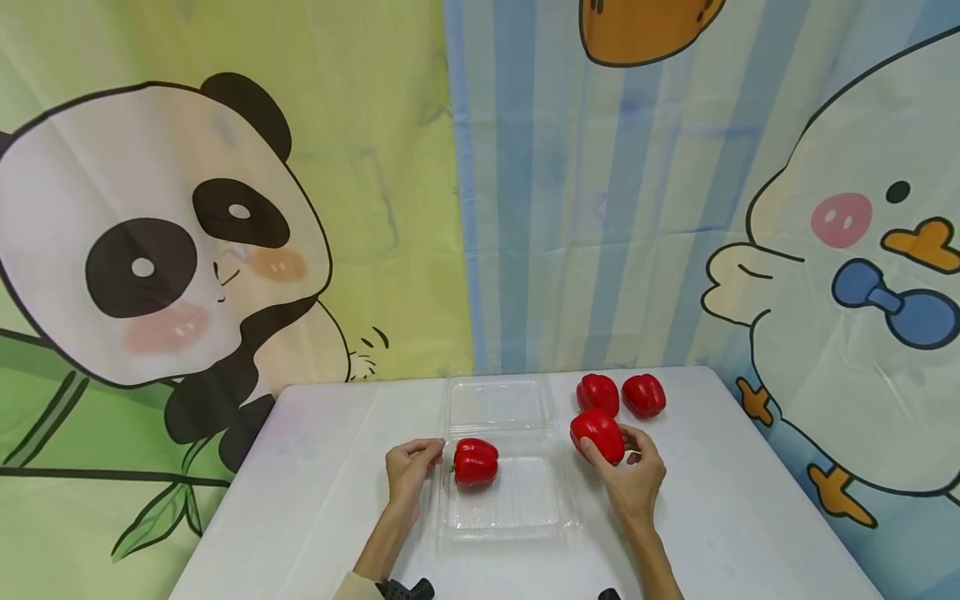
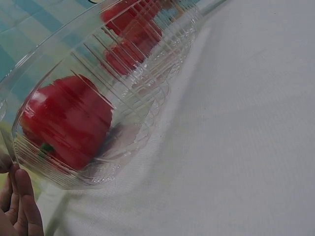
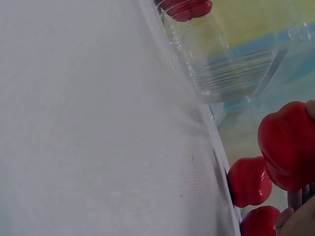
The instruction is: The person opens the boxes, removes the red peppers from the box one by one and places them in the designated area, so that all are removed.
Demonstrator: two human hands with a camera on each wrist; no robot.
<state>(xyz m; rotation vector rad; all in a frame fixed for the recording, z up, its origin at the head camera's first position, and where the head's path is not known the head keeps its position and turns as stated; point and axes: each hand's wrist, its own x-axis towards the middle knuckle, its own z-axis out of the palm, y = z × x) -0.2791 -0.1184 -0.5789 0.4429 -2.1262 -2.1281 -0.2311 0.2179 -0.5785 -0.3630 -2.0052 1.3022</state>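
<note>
A clear plastic clamshell box (image 1: 517,518) lies unfolded on the table, its lid (image 1: 498,404) toward the back. One red bell pepper (image 1: 476,462) sits in the back left part of the box, green stem end toward the left wall. My left hand (image 1: 408,477) pinches the box's left rim between thumb and fingers, seen close up in the left wrist view. Just beyond the box's right side, my right hand (image 1: 636,482) grips a second red bell pepper (image 1: 596,435), raised off the table in the right wrist view (image 3: 288,145).
Two more red bell peppers stand at the back right of the white table (image 1: 720,500): one (image 1: 597,393) behind the held pepper, the other (image 1: 643,396) beside it. A cartoon-printed curtain (image 1: 390,208) hangs along the table's back edge.
</note>
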